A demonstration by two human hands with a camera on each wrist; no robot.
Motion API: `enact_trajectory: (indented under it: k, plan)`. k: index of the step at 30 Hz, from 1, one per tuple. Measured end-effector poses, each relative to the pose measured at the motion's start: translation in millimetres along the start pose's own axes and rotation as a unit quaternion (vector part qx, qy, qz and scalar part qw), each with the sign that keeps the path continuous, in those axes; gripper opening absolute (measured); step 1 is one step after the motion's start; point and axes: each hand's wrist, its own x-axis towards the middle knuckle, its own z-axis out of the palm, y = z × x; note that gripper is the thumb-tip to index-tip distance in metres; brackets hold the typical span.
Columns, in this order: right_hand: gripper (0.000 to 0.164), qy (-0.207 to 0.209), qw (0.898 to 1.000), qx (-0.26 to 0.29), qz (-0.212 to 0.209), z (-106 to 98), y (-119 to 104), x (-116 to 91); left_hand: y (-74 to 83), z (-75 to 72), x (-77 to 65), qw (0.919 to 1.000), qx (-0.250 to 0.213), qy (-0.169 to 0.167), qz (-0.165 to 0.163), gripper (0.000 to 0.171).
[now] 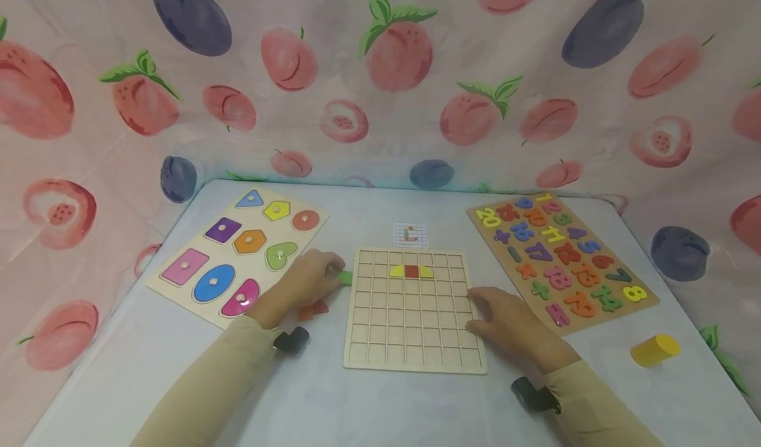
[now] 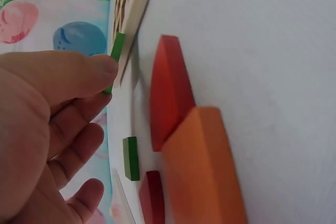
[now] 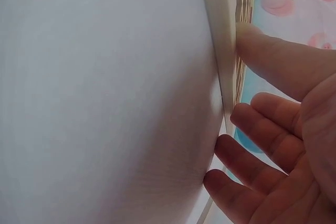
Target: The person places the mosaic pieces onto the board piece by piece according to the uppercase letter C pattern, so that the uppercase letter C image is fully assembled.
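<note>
Between thumb and fingers my left hand pinches a small green block at the left edge of the wooden grid board. The same block shows edge-on in the left wrist view. A red square lies in the board's upper rows, with a yellow piece on either side. My right hand rests at the board's right edge, thumb and fingertips touching it, fingers loosely bent. Orange and red blocks, plus another green block, lie on the table by my left hand.
A small pattern card lies behind the grid board. The shape puzzle is at left, the number puzzle at right. A yellow cylinder sits near the right side. Fruit-print cloth rises behind the table.
</note>
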Motion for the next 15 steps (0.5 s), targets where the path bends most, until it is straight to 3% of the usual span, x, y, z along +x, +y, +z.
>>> enact_trajectory:
  k: [10,15]
  plan:
    - [0.061,0.002,1.000,0.003,-0.008,-1.6,-1.8,-1.1,7.4,-3.8,-1.4,0.9997,-0.025,0.007,0.000,0.034]
    - [0.062,0.000,1.000,0.003,-0.003,-1.6,-2.5,-1.7,11.7,1.2,1.5,0.9992,-0.028,0.012,0.027,0.033]
